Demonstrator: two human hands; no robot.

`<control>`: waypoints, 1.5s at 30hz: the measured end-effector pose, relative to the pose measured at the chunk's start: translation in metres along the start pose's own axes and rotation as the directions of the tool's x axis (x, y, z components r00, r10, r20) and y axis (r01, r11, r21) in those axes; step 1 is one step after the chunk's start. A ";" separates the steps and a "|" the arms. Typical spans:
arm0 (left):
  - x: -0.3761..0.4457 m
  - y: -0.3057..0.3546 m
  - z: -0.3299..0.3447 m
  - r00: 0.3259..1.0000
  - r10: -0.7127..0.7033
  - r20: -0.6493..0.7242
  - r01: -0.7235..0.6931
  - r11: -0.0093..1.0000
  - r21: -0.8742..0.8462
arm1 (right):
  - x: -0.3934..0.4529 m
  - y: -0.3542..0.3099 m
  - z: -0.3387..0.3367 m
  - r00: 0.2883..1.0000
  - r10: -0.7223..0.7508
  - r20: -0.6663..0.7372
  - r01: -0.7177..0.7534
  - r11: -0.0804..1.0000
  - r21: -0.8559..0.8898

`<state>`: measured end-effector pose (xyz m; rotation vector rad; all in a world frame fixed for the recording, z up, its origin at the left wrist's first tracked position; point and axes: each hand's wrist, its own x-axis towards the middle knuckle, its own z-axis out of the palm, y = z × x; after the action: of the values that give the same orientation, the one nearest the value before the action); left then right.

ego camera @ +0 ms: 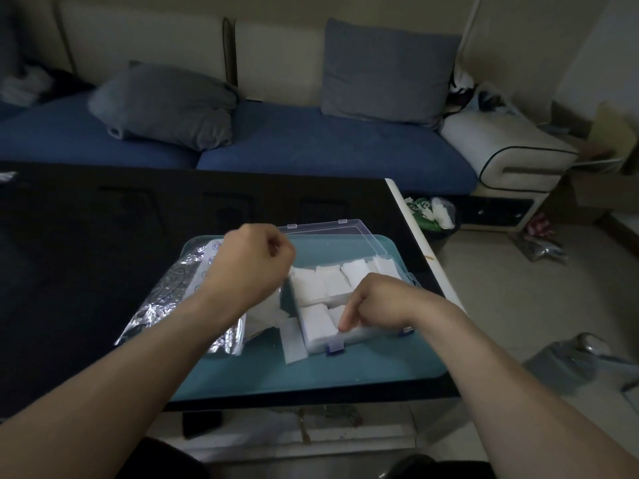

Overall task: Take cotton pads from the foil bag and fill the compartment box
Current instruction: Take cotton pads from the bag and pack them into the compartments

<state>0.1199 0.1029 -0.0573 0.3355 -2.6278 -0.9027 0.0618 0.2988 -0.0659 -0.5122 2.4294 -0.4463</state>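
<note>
— Reading any label on the foil bag?
— No writing is legible. It lies on the teal tray, left of the compartment box.
— The grips?
— Left hand curled, contents unclear; right hand presses cotton pads inside.

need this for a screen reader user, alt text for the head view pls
Two bare hands work over a clear compartment box packed with white cotton pads on a teal tray; the right hand presses into the pads, the left hand hovers curled. A foil bag lies left of the box.
</note>
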 end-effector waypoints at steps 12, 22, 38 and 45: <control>-0.005 -0.041 -0.010 0.978 -0.098 0.184 0.028 0.937 0.349 | -0.001 -0.013 0.005 0.998 0.037 0.049 -0.026 0.978 -0.205; -0.001 -0.063 -0.008 0.921 -0.268 0.283 0.126 0.892 0.433 | 0.001 -0.038 0.016 0.912 -0.268 -0.311 0.298 0.953 0.053; -0.001 -0.084 -0.022 0.914 -0.202 0.351 0.057 0.923 0.382 | 0.066 -0.081 0.040 0.880 -0.412 -0.236 0.281 0.853 -0.440; 0.000 -0.085 -0.022 0.915 -0.174 0.363 0.022 0.923 0.385 | 0.067 -0.084 0.042 0.873 -0.426 -0.237 0.347 0.885 -0.311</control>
<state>0.1378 0.0250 -0.0948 0.4233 -3.1892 -0.5277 0.0599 0.1876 -0.0952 -1.1408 2.6951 -0.3937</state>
